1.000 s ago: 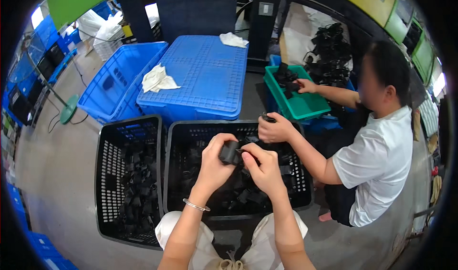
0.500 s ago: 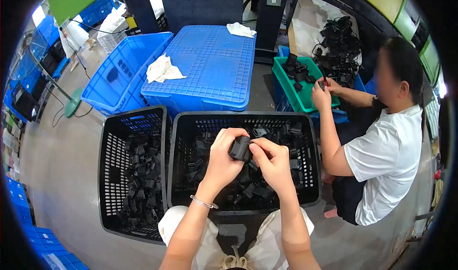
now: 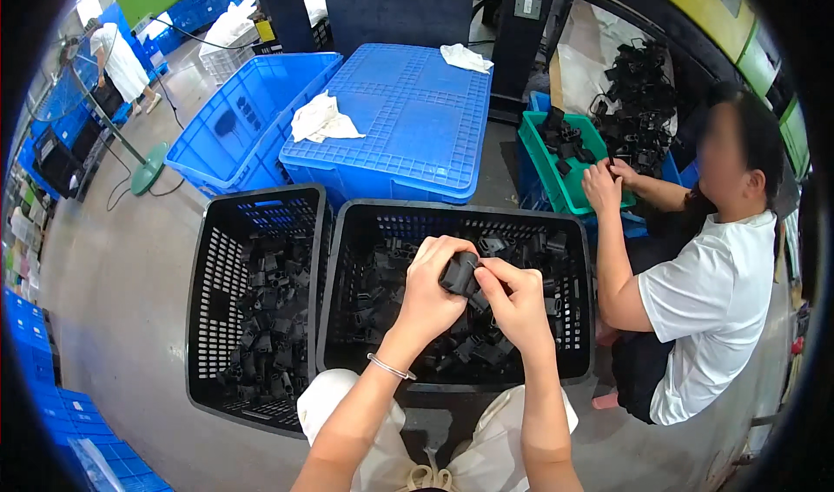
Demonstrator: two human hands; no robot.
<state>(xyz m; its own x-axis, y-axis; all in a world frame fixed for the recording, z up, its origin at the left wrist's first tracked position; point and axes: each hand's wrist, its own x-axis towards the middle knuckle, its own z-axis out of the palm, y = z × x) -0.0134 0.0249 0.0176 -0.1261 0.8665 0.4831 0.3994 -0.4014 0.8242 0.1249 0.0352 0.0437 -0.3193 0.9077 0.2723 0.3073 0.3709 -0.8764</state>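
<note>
Wrapped round a small black plastic part (image 3: 459, 274), my left hand (image 3: 429, 290) holds it up over the large black crate (image 3: 460, 386). The fingers and thumb of my right hand (image 3: 516, 297) are pinched together at the part's right edge. Whether they also grip some smaller piece is too small to tell. Many similar black parts (image 3: 473, 350) lie loose in the crate below my hands.
A second black crate (image 3: 213, 318) with more parts stands at the left. Beyond are an open blue bin (image 3: 204, 166) and a lidded blue bin (image 3: 408, 101) with white cloths (image 3: 321, 120). At right, a co-worker (image 3: 712, 292) handles something over a green tray (image 3: 556, 175).
My view has swung slightly left, so the scene sits further right. Both my hands stay on the black part, which is turned a little. The co-worker's hands have dropped toward the green tray's edge.
</note>
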